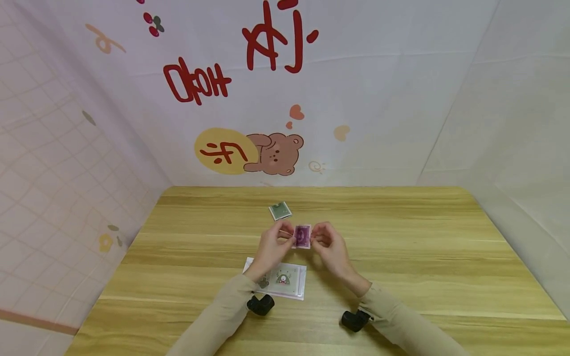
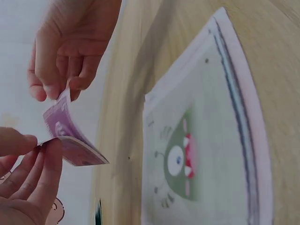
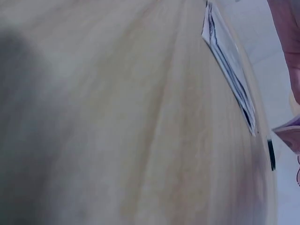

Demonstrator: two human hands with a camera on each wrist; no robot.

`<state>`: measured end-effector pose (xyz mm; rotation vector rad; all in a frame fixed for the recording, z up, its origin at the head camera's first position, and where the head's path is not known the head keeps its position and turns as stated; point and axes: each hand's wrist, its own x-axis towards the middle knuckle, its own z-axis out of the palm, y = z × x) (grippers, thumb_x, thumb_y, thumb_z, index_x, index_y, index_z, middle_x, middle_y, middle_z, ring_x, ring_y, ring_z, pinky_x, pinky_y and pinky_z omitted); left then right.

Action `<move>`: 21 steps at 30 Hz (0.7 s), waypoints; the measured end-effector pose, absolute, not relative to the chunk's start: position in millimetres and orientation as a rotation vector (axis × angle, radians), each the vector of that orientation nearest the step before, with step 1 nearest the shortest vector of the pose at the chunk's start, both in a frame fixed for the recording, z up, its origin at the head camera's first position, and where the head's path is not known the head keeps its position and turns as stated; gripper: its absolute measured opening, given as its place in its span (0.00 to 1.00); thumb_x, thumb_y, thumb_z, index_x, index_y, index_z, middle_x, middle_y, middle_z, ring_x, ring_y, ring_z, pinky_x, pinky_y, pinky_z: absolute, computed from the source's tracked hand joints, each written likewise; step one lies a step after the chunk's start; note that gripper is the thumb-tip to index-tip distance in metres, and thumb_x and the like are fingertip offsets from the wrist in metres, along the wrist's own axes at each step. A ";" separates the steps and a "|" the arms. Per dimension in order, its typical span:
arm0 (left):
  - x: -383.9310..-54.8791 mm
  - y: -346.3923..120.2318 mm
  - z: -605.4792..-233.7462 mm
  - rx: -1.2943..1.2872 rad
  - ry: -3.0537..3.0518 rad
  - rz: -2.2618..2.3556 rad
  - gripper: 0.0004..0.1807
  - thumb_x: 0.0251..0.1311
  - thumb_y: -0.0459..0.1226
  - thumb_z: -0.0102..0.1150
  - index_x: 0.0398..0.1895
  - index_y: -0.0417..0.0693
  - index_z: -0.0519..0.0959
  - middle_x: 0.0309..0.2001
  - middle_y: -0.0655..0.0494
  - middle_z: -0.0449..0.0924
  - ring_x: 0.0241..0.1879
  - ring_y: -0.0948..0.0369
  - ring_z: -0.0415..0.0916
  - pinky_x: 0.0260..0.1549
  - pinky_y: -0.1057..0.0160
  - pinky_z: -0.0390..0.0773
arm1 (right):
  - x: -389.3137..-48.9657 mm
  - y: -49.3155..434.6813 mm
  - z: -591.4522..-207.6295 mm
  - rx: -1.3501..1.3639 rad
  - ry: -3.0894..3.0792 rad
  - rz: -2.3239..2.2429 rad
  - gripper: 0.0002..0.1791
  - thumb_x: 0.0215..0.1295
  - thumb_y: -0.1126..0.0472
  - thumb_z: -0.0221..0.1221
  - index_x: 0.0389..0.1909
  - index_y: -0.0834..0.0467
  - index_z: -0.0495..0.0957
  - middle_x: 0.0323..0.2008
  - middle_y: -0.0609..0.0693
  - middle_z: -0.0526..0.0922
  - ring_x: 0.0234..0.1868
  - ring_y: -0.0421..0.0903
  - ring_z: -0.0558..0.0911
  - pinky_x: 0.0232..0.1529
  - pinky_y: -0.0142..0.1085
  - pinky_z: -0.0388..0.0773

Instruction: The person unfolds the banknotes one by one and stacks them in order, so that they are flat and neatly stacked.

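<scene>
A small purple printed sheet of paper (image 1: 303, 236) with white edges is held up over the table between both hands. In the left wrist view the purple sheet (image 2: 70, 129) looks folded, its two layers spread apart at one side. My left hand (image 1: 272, 247) pinches its left edge between thumb and fingers. On the other side, the thumb and fingers of my right hand (image 1: 330, 247) pinch the right edge; the left wrist view shows this right hand (image 2: 75, 51) at the upper layer. Only part of the purple paper (image 3: 290, 136) appears in the right wrist view.
Under my left forearm lies a stack of pale sheets (image 1: 283, 284) printed with a green cartoon monster. A folded green paper (image 1: 280, 210) with white edges rests farther back on the wooden table (image 1: 401, 237). Behind the table hangs a printed white cloth (image 1: 378, 99).
</scene>
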<state>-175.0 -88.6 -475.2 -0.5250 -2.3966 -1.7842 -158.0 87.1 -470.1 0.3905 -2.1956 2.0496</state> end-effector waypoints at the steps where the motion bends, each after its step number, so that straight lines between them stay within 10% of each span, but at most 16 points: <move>1: -174.9 -89.8 -476.1 -0.516 -2.393 -1.786 0.13 0.53 0.17 0.57 0.40 0.33 0.72 0.40 0.38 0.77 0.39 0.45 0.80 0.36 0.63 0.81 | -157.2 88.2 -469.5 0.386 -2.210 2.034 0.13 0.54 0.84 0.53 0.42 0.77 0.69 0.38 0.73 0.77 0.38 0.63 0.79 0.39 0.31 0.79; 21: -155.2 -114.2 -470.5 -0.306 -2.367 -1.928 0.09 0.54 0.14 0.54 0.39 0.24 0.75 0.47 0.31 0.74 0.39 0.38 0.78 0.34 0.63 0.81 | -164.6 116.9 -504.4 0.253 -2.401 1.823 0.12 0.57 0.79 0.56 0.40 0.65 0.80 0.30 0.54 0.80 0.30 0.45 0.78 0.33 0.30 0.76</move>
